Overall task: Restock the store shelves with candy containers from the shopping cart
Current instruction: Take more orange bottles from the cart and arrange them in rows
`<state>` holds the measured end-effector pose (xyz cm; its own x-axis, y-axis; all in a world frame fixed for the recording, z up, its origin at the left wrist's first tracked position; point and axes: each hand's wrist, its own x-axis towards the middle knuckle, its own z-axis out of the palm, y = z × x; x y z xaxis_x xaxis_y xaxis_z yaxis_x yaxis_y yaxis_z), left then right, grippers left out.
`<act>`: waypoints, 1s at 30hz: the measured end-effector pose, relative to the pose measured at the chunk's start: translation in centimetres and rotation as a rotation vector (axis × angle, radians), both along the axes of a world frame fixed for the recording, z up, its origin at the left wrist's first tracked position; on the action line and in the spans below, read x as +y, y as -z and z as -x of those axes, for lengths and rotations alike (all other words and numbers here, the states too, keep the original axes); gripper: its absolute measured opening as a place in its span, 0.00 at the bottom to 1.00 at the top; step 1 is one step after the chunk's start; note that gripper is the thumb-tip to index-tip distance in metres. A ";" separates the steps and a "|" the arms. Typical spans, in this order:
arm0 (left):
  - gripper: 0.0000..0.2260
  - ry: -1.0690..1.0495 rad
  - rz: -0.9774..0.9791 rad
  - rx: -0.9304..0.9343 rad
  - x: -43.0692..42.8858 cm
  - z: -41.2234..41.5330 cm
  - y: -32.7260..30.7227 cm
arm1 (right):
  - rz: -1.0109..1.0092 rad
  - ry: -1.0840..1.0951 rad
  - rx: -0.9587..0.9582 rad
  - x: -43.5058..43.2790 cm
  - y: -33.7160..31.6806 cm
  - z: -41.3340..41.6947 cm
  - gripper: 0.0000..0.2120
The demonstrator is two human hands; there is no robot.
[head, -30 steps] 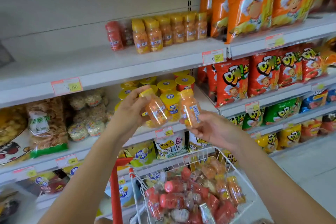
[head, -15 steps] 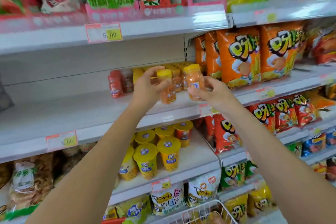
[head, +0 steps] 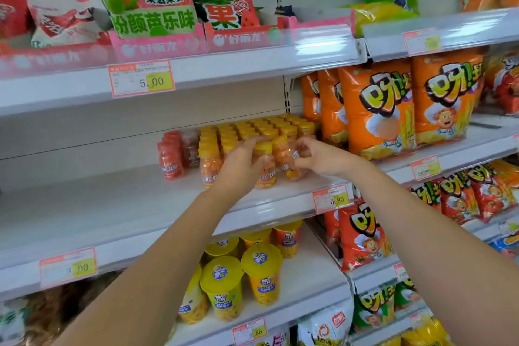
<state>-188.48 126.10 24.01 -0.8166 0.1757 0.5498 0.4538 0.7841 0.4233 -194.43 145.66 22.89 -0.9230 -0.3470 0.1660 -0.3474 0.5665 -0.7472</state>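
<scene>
Orange bottles (head: 209, 166) have yellow caps; red bottles (head: 170, 160) have red caps. Orange bags (head: 376, 109) show a cartoon chef. Yellow-lidded cups (head: 262, 272) sit on a white shelf (head: 112, 205).

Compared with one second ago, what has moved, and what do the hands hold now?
Both hands rose from over the cart to the middle shelf. The left hand brought its orange bottle to the front of the yellow-capped rows; the right hand brought a second bottle beside it. Unchanged: both hands still grip their bottles; the red bottles stand at the left end.
</scene>
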 end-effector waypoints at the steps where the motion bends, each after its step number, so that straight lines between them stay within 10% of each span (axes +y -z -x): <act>1: 0.19 -0.013 0.035 0.003 -0.2 0.1 -0.1 | -0.010 -0.013 -0.014 0.1 -0.1 0.0 0.28; 12: 0.19 -0.068 0.414 -0.010 -1.1 1.7 -3.6 | 0.165 -0.055 -0.033 -0.4 -0.4 0.4 0.32; 30: 0.19 -0.088 0.339 0.145 -2.8 3.3 -2.4 | 0.214 0.146 0.151 -2.6 1.3 0.6 0.22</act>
